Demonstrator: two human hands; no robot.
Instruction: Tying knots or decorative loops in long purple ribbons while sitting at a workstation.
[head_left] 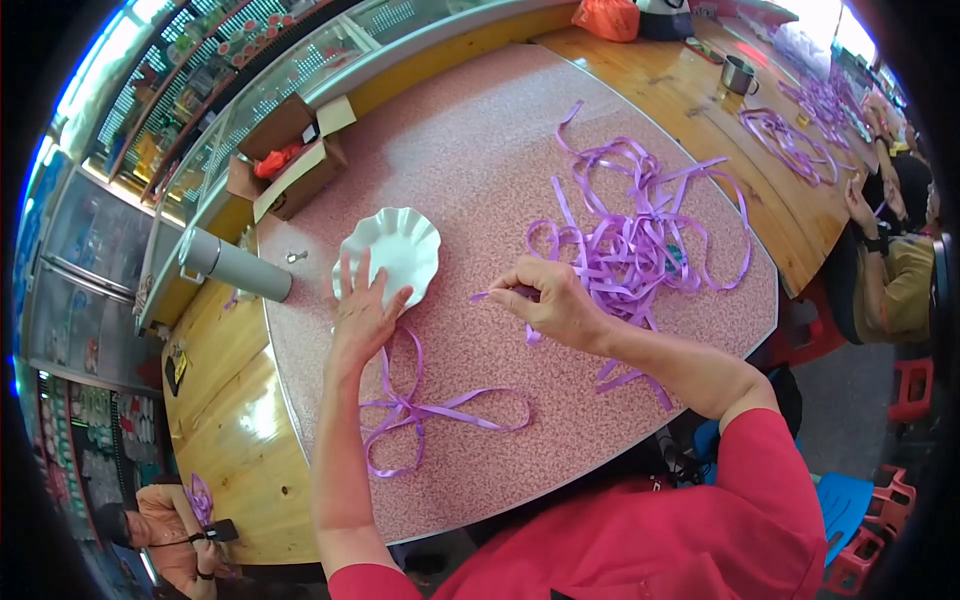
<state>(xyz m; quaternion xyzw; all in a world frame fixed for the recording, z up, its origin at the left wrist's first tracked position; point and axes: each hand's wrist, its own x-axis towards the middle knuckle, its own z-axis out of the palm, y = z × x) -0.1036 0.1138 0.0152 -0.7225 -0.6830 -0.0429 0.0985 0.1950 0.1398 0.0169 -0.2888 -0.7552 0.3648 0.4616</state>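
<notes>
A white dish with a scalloped rim [425,248] sits on the pink speckled table. Over its near left edge lies my left hand [365,315], its fingers spread; whether they touch the dish I cannot tell. My right hand [560,305] is closed in a pinch on a purple ribbon, whose short end [479,297] pokes out past the fingertips. Just beyond that hand is a tangled heap of purple ribbon [640,235]. Closer to me, below my left hand, a looped ribbon bow [405,410] rests flat on the table.
At the left stand a grey flask [235,265] and an open cardboard box [300,170] with something red inside. A small metal piece [296,257] lies near the flask. A metal mug [738,75] is at the far right. Other people handle ribbon at the right and lower left.
</notes>
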